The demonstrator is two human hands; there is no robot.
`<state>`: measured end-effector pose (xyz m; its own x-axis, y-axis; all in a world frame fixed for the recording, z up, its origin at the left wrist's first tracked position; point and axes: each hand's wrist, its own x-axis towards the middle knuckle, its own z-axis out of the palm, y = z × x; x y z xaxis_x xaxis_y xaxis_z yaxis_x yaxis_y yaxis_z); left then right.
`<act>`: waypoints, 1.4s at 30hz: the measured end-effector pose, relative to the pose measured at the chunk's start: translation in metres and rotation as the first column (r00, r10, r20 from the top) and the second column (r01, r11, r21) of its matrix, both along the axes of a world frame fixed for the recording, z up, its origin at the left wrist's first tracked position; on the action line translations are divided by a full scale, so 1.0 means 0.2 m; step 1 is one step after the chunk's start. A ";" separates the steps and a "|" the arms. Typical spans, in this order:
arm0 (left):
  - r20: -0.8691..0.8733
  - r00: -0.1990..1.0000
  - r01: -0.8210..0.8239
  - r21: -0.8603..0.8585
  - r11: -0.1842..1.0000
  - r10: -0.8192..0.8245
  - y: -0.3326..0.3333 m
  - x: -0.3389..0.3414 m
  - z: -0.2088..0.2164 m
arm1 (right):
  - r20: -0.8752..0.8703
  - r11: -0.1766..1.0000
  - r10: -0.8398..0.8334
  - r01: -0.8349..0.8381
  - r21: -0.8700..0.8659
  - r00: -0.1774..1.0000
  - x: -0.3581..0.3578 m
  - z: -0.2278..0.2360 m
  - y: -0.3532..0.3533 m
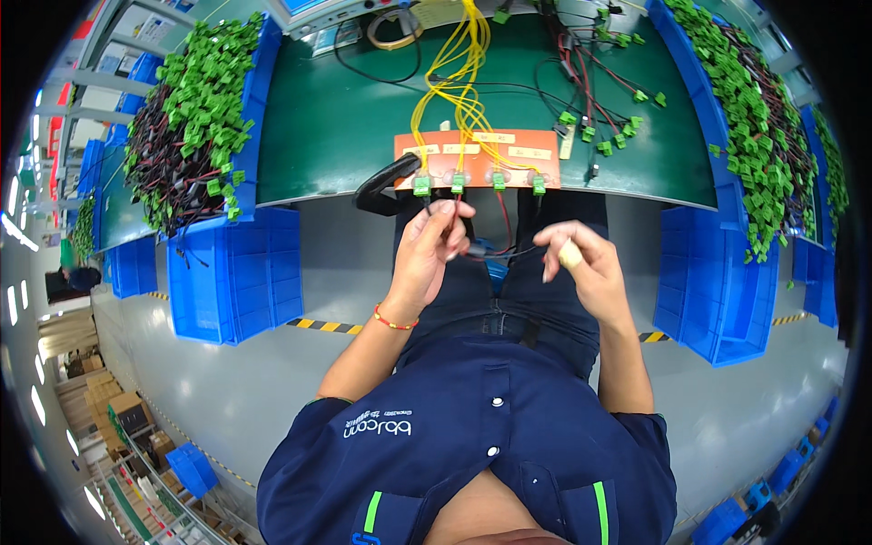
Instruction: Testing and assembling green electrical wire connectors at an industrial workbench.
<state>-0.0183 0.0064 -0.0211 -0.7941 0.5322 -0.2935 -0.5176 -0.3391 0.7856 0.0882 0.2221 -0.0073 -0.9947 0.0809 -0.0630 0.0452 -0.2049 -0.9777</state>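
Near the table edge (313,193), left hand (429,247) tight on cable (477,252), right hand (588,269) apart, grip unclear, room between

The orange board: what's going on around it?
On the near side of the orange board, a person's left hand and right hand have a thin dark lead running between them; their exact grip is unclear. Four green connectors line the board's near edge, and yellow wires trail from it across the green bench.

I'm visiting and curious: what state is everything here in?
Left hand: curled at a black cable, grip unclear
Right hand: curled by cable, grip unclear
Black cable: bowed between hands
Orange board: carrying four green connectors
Yellow wires: tangled
Left blue bin: heaped
Right blue bin: heaped
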 end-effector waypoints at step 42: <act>-0.013 0.981 0.196 0.031 0.980 -0.196 -0.09 0.26 0.04 | -0.062 0.029 -0.214 0.070 0.997 0.975 -0.19 0.67 2.06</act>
<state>0.0345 -0.0121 -0.0127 -0.6763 0.6867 -0.2665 -0.5686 -0.2567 0.7815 0.0505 0.6343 0.1275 -0.9507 0.2766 0.1400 0.2365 0.9391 -0.2495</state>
